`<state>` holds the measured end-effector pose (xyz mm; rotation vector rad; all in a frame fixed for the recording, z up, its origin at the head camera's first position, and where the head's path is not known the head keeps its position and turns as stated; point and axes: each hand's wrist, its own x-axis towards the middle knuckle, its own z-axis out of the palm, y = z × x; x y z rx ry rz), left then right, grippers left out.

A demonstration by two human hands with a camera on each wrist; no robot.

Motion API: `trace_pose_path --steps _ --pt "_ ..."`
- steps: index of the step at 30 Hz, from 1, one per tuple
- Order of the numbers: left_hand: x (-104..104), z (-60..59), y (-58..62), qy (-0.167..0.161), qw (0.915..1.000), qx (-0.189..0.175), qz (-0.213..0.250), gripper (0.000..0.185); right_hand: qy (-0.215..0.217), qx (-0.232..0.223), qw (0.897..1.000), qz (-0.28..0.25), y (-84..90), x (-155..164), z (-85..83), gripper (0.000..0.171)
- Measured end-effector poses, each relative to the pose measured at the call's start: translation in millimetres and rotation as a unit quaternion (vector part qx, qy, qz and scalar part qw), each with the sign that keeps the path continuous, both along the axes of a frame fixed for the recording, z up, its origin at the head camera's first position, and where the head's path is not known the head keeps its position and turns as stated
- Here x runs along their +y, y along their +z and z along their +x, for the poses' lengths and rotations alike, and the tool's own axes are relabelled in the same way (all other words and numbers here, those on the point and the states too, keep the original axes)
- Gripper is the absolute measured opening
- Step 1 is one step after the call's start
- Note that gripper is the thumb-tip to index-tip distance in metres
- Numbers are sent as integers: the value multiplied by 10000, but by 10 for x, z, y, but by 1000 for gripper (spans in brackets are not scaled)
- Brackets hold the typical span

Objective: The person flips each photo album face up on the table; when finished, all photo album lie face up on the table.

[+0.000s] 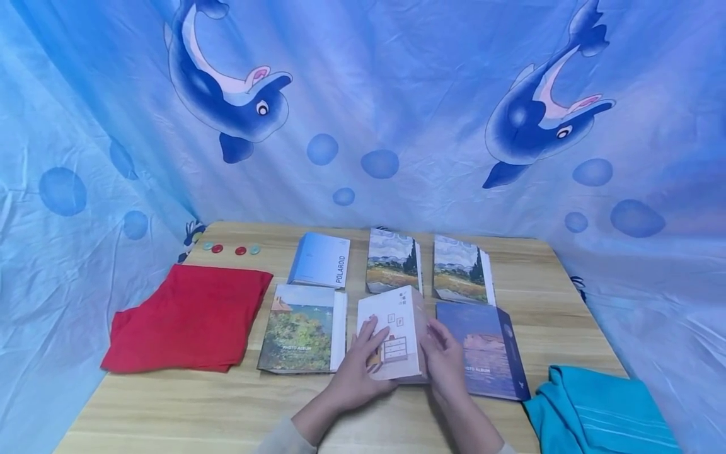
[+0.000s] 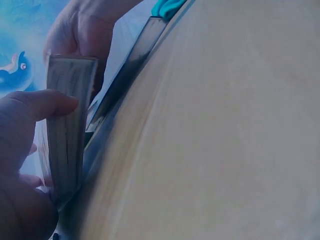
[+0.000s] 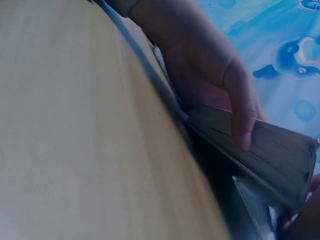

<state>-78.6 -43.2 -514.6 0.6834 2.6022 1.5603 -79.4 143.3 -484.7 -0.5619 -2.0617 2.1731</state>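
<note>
A white photo album (image 1: pixel 397 328) with a dresser drawing on its cover stands tilted up off the wooden table (image 1: pixel 170 410), near the front middle. My left hand (image 1: pixel 363 369) lies on the cover with its thumb (image 2: pixel 42 102) over the page edge (image 2: pixel 70 135). My right hand (image 1: pixel 445 359) grips the album's right side. In the right wrist view the left hand (image 3: pixel 210 65) shows its thumb pressed on the page block (image 3: pixel 275 150). The left wrist view shows my right hand (image 2: pixel 82 27) behind the top of the album.
Several other albums lie round it: a green-and-orange one (image 1: pixel 300 328) at left, a dark blue one (image 1: pixel 490 359) at right, a Polaroid one (image 1: pixel 320 260) and two landscape ones (image 1: pixel 391 260) behind. Also here are a red cloth (image 1: pixel 190 318), a teal cloth (image 1: pixel 595 413), small discs (image 1: pixel 232 250) and a dolphin curtain (image 1: pixel 363 113).
</note>
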Motion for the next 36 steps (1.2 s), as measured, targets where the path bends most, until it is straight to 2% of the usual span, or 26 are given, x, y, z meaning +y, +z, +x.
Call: trace_pose_path --steps 6,13,19,24,28,31,34,36 --pt "38 -1 -12 -15 9990 -361 247 102 525 -97 9978 383 61 50 -18 55" --pt "55 -17 97 -129 9974 -544 456 108 782 -29 9939 778 196 139 5 36" --pt "86 -16 220 -348 9933 -581 939 109 699 464 9900 1131 324 125 41 31" --pt "119 5 343 -439 9895 -405 1319 107 489 1192 9814 1422 329 48 80 27" --pt "107 20 413 -415 9921 -133 1176 94 532 1650 9732 1513 281 -28 106 26" --pt "69 11 453 -383 9945 110 972 89 802 1856 9667 1570 246 -85 120 32" --pt "9 -8 498 -387 9957 170 828 91 1205 1892 9594 1709 215 -138 130 41" --pt "-27 -12 541 -354 9967 52 732 94 1434 1786 9587 1688 187 -168 133 45"
